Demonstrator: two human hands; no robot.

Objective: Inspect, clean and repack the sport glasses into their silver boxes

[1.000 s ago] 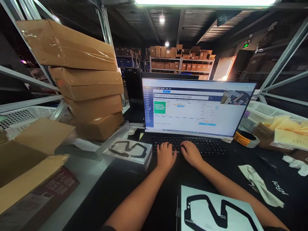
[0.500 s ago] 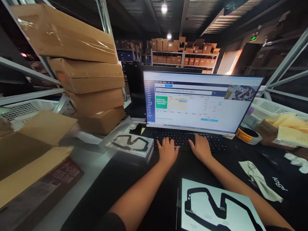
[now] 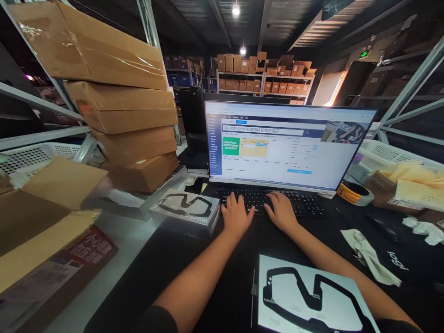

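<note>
Both of my hands rest at a black keyboard (image 3: pixel 308 203) below a lit monitor (image 3: pixel 270 157). My left hand (image 3: pixel 237 215) lies over the keyboard's left part, fingers spread, holding nothing. Over the middle keys is my right hand (image 3: pixel 281 212), its fingers stretched out and nothing in it. A flat box with a black outline print (image 3: pixel 187 208) sits just left of my left hand. Closer to me, partly in front of my right forearm, lies a white box with a similar black print (image 3: pixel 277 319).
Stacked cardboard cartons (image 3: pixel 135 138) rise at the left, behind an open carton (image 3: pixel 45 236). On the right are a tape roll (image 3: pixel 355 193), a crumpled cloth (image 3: pixel 369 259), a dark mouse (image 3: pixel 383 226) and a white basket (image 3: pixel 398 155). Shelves of boxes (image 3: pixel 263 83) stand far behind.
My right hand has shifted slightly left across the keys, and its fingers look more spread. My left hand stays over the keyboard. The whole view has moved a little.
</note>
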